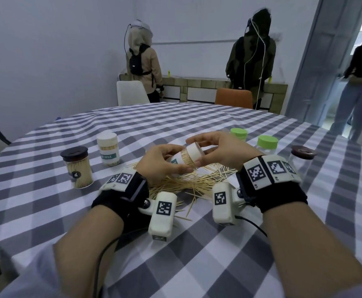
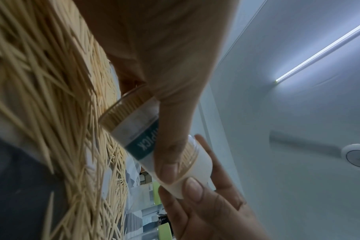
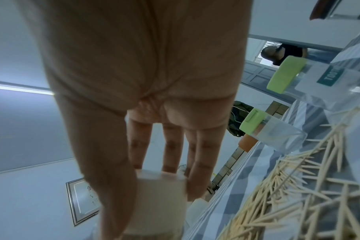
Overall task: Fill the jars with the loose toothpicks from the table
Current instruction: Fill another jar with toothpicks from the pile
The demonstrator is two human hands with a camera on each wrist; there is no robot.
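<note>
A clear toothpick jar (image 1: 181, 162) with a teal label and white lid (image 1: 195, 153) is held tilted above the pile of loose toothpicks (image 1: 188, 183). It is packed with toothpicks. My left hand (image 1: 169, 161) grips the jar's body, thumb across the label (image 2: 169, 146). My right hand (image 1: 207, 149) pinches the white lid (image 3: 160, 199) between thumb and fingers. In the left wrist view the jar (image 2: 138, 134) points lid-first towards the right hand's fingers (image 2: 195, 193). Toothpicks (image 2: 51, 113) lie spread beneath.
On the checked tablecloth (image 1: 197, 244), a full dark-lidded jar (image 1: 77, 166) and a full white-lidded jar (image 1: 109, 149) stand at the left. Two green-lidded jars (image 1: 267, 144) and a dark-lidded clear jar (image 1: 301, 155) stand at the right. People stand beyond the table.
</note>
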